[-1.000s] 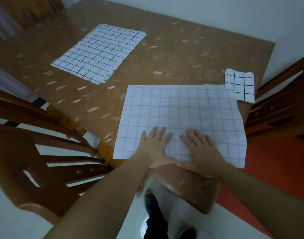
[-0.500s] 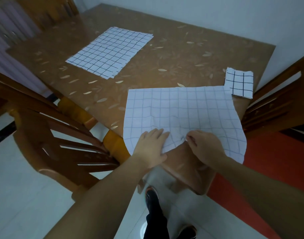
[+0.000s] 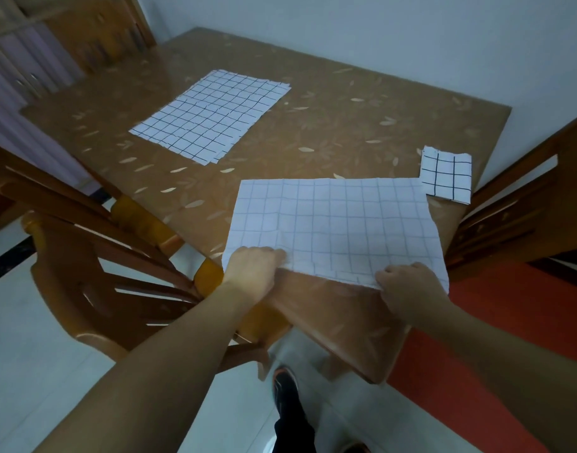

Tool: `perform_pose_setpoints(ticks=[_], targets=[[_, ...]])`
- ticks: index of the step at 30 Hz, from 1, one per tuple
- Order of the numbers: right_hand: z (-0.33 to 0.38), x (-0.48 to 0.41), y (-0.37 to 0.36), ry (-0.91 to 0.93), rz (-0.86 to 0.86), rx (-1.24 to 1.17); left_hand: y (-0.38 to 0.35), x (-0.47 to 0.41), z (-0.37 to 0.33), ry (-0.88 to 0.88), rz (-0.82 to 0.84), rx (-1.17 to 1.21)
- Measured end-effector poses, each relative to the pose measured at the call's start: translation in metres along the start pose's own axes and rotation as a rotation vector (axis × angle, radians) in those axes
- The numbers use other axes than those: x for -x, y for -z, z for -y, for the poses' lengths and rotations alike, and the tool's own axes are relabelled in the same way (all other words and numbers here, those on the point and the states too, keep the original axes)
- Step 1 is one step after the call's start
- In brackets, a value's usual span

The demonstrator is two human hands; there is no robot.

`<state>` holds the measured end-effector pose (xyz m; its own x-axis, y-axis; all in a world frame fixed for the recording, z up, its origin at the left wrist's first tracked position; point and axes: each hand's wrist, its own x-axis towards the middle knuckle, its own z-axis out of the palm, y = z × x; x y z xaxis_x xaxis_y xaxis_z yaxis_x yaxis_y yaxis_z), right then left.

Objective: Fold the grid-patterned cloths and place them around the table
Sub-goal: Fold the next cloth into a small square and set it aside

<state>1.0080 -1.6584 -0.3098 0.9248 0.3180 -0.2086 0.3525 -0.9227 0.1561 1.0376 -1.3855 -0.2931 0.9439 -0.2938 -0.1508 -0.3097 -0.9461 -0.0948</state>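
Both hands — left hand (image 3: 252,269), right hand (image 3: 406,286) — grip large cloth (image 3: 332,223) at near edge | on table (image 3: 313,132)

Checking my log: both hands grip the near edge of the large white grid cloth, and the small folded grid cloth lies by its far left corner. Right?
No: the head view shows the small folded grid cloth by the far right corner of the large white grid cloth; the left hand and right hand do grip its near edge.
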Motion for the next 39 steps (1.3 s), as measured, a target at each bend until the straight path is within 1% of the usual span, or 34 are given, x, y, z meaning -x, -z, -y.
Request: perform_pose_setpoints(ticks=[3,5,8,11,16,18,21,23,25,26,28,31,34,37,39], targets=[[-0.013,-0.002,0.002,-0.059,0.047,0.079,0.004,-0.005,0.012,0.088,0.106,-0.101],[-0.021,-0.004,0.005,-0.109,0.07,0.122,0.006,-0.009,0.019,0.139,0.182,-0.104],[-0.034,-0.009,0.013,-0.165,0.118,0.157,0.009,-0.015,0.027,0.183,0.205,-0.073],[-0.048,-0.014,0.025,-0.266,0.169,0.11,0.016,-0.019,0.035,0.235,0.232,-0.046],[-0.069,-0.026,0.038,-0.394,0.144,0.031,0.027,-0.023,0.052,0.312,0.252,-0.033],[-0.075,-0.032,0.039,-0.431,0.115,0.004,0.026,-0.027,0.058,0.357,0.236,0.061],[-0.082,-0.041,0.039,-0.521,0.078,-0.076,0.021,-0.038,0.068,0.459,0.127,0.392],[-0.088,-0.05,0.034,-0.575,0.025,-0.132,0.019,-0.046,0.073,0.483,0.065,0.627],[-0.096,-0.061,0.029,-0.582,-0.042,-0.135,0.017,-0.056,0.079,0.51,0.024,0.803],[-0.098,-0.067,0.028,-0.565,-0.046,-0.111,0.017,-0.061,0.082,0.53,0.011,0.854],[-0.102,-0.079,0.027,-0.561,-0.055,-0.091,0.014,-0.072,0.088,0.57,-0.002,0.897],[-0.105,-0.1,0.031,-0.598,-0.079,-0.154,0.01,-0.092,0.097,0.644,-0.005,0.957],[-0.105,-0.124,0.033,-0.581,-0.101,-0.17,0.003,-0.112,0.106,0.653,-0.017,1.027],[-0.105,-0.147,0.03,-0.572,-0.197,-0.159,0.0,-0.135,0.112,0.654,-0.033,1.049],[-0.099,-0.158,0.027,-0.522,-0.298,-0.219,-0.003,-0.149,0.114,0.674,-0.044,1.063]])
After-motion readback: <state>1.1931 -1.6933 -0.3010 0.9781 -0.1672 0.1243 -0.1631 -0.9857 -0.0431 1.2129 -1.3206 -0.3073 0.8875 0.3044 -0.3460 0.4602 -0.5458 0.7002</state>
